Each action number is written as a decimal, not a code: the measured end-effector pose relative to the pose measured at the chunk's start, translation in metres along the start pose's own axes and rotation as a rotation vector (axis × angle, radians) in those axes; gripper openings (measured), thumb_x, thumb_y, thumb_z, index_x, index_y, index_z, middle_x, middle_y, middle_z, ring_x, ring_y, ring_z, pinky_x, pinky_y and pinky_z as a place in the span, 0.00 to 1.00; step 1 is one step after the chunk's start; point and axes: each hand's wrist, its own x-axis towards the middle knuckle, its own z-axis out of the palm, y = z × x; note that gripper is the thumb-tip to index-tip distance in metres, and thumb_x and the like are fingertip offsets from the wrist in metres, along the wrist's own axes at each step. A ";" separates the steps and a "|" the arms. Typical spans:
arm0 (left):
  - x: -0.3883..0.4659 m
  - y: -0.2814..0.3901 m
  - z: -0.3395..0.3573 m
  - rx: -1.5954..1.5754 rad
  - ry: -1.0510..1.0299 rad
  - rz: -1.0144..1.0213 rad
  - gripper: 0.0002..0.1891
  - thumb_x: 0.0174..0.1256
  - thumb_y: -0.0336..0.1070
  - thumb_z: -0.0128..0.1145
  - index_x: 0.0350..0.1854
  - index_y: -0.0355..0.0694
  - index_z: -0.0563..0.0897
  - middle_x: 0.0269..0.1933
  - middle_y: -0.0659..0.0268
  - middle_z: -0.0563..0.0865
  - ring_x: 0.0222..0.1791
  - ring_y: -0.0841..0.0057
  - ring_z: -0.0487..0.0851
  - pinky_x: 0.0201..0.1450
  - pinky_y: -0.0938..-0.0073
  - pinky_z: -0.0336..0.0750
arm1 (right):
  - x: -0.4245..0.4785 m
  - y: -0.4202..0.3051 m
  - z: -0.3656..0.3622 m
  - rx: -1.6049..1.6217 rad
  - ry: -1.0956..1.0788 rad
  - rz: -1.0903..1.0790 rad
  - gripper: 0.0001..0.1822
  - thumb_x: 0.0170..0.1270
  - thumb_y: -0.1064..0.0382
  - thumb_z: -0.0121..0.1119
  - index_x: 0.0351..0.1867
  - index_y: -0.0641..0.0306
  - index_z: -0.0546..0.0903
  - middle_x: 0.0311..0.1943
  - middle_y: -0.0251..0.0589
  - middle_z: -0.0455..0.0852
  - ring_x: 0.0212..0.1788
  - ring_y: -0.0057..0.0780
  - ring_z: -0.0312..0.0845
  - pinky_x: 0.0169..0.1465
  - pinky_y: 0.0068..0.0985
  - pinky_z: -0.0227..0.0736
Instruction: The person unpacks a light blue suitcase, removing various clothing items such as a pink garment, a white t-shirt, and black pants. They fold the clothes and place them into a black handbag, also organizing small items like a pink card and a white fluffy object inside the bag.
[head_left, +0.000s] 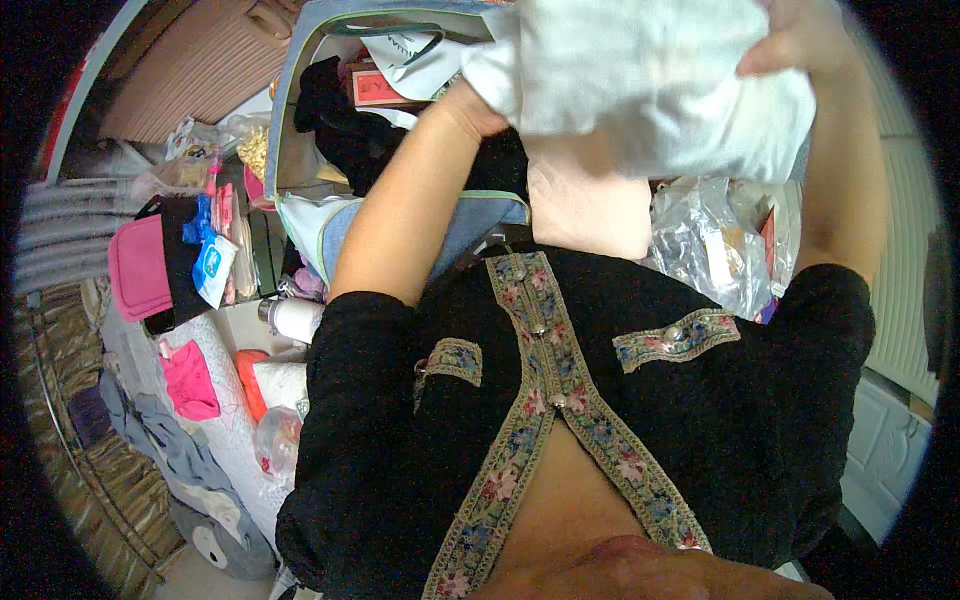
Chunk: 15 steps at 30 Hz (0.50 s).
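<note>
A folded white cloth (637, 75) spans the space between my two hands at the top of the view, blurred along its lower side. My left hand (481, 109) grips its left edge, the fingers partly hidden by the fabric. On the upper right corner, my right hand (795, 45) holds it with the thumb on top. Below the cloth lies a folded pale pink cloth (589, 206). Under my left forearm is an open blue fabric storage box (283, 139) with green piping. Inside are black clothing (349, 142), a white item with lettering (420, 64) and a red-labelled box (375, 88).
Clear plastic bags (705, 244) lie right of the pink cloth. On the left are a pink and black bag (142, 259), a tissue pack (215, 262), a white cup (294, 319) and a bright pink cloth (191, 379). A grey plush or blanket (217, 532) hangs lower left.
</note>
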 end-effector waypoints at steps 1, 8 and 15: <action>-0.003 -0.012 0.007 0.128 -0.013 0.014 0.20 0.79 0.42 0.55 0.64 0.35 0.83 0.60 0.56 0.89 0.57 0.67 0.88 0.64 0.62 0.81 | 0.000 0.017 0.003 -0.107 -0.067 0.040 0.40 0.49 0.64 0.83 0.66 0.69 0.81 0.57 0.38 0.89 0.56 0.28 0.85 0.63 0.32 0.80; -0.046 -0.091 -0.015 0.629 0.135 -0.455 0.18 0.77 0.40 0.58 0.60 0.35 0.87 0.56 0.57 0.91 0.53 0.72 0.88 0.59 0.69 0.80 | 0.037 0.174 0.134 0.191 -0.355 0.300 0.39 0.52 0.65 0.83 0.69 0.63 0.80 0.56 0.37 0.89 0.56 0.26 0.83 0.63 0.27 0.78; -0.049 -0.031 -0.010 1.270 0.439 0.320 0.26 0.70 0.41 0.66 0.67 0.37 0.80 0.62 0.51 0.85 0.62 0.58 0.84 0.66 0.61 0.77 | 0.047 0.146 0.117 -0.119 -0.017 0.059 0.39 0.51 0.64 0.81 0.68 0.64 0.80 0.59 0.43 0.89 0.60 0.31 0.82 0.68 0.31 0.74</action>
